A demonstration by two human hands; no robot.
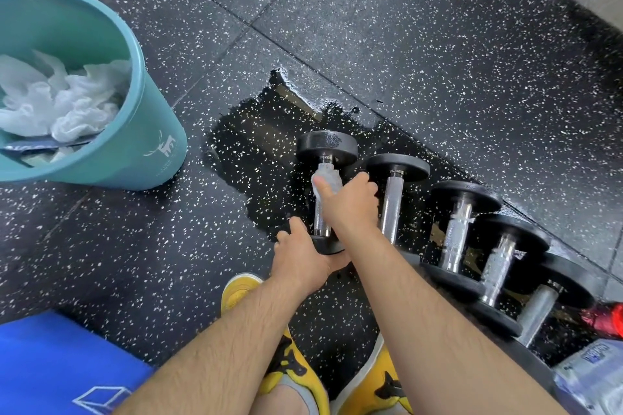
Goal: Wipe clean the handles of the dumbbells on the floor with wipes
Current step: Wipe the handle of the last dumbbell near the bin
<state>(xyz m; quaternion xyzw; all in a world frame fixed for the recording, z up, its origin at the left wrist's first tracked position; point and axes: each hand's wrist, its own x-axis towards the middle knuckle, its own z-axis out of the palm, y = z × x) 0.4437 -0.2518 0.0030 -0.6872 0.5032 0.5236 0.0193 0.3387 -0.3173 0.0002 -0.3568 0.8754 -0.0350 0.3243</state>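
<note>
Yellow shoes (293, 371) are standing nearest, below both hands. A blue pad (50, 364) is lying well off to the left of them.

Left hand (300, 259) is gripping the near head of the leftmost dumbbell (326, 145), fingers curled round its rim and thumb lying up along the edge. Right hand (350, 202) is crossing just above it and wrapping a wipe (325, 178) round the upper part of the handle (319, 221). The thumb is pressing on the wipe and the fingers are curling over the far side.

Room: open floor (135, 246) is running left of the grip. To the right it is tight, with four more dumbbells (392, 202) lying side by side. The nearest one is sitting just beside the right hand's fingers. Past the end of the row, a red item (606, 320) and a wipe pack (593, 377) are sitting at the frame edge.

Beyond the grip, a wet patch (256, 145) is spreading left of and behind the held dumbbell's far head. A floor seam is running diagonally behind the row. A teal bin (148, 131) is standing well left of the grip, holding crumpled wipes (67, 98).

Handle: knurled chrome, showing bare below the wipe, with a shiny collar at the near head. The wipe is looking white, damp and bunched. The heads are black and round. The dumbbell is lying on the floor, handle pointing away from the person.
</note>
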